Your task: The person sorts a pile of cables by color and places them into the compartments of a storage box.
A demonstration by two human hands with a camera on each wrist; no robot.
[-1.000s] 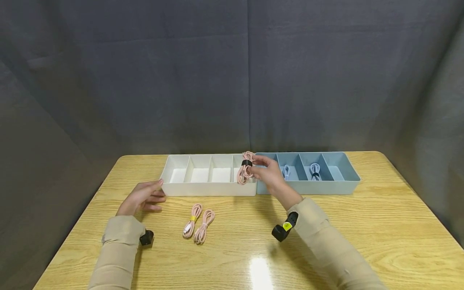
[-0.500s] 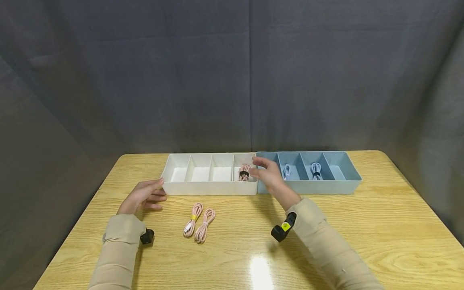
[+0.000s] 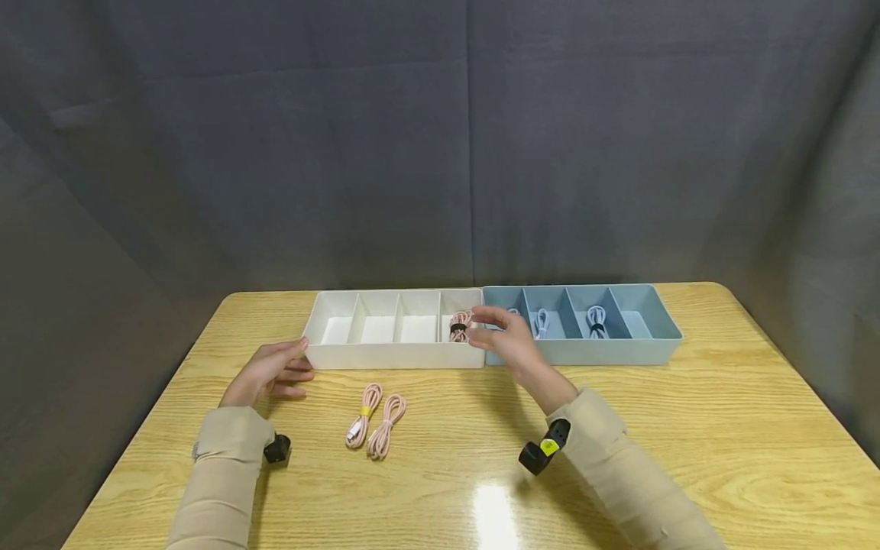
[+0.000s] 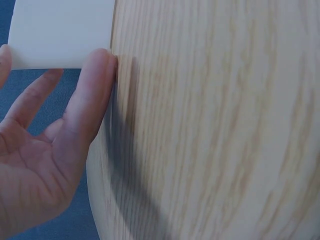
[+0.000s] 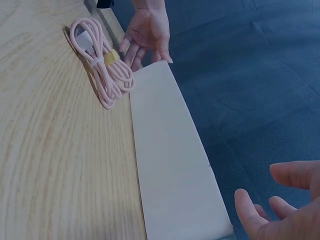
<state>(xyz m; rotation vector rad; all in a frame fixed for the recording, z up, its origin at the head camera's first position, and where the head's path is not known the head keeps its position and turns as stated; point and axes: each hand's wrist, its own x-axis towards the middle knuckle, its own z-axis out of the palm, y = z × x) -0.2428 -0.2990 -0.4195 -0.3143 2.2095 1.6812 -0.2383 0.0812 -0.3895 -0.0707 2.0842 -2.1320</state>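
Observation:
My left hand (image 3: pixel 270 373) touches the left front corner of a white divided storage box (image 3: pixel 395 357) with its thumb; the left wrist view shows its fingers loosely spread. My right hand (image 3: pixel 507 340) hovers over the place where the white box meets a blue divided box (image 3: pixel 605 352), fingers apart and holding nothing. Beside its fingertips, a coiled pink cable (image 3: pixel 460 320) with a black tie lies in the white box's rightmost compartment. Two more coiled pink cables lie on the table: one with a yellow tie (image 3: pixel 370 403) and a white plug, the other with a pale tie (image 3: pixel 387 426).
Coiled light-blue cables sit in the blue box: one with a black tie (image 3: pixel 596 318), one (image 3: pixel 542 323) in the compartment to its left, and one (image 3: pixel 512 311) partly behind my right hand. A dark curtain (image 3: pixel 344 153) hangs behind the wooden table (image 3: pixel 440 481).
The black-tied pink cable went from my right hand's grip down into the white box's rightmost compartment. My right hand has let go and shifted slightly. The left hand stays at the corner.

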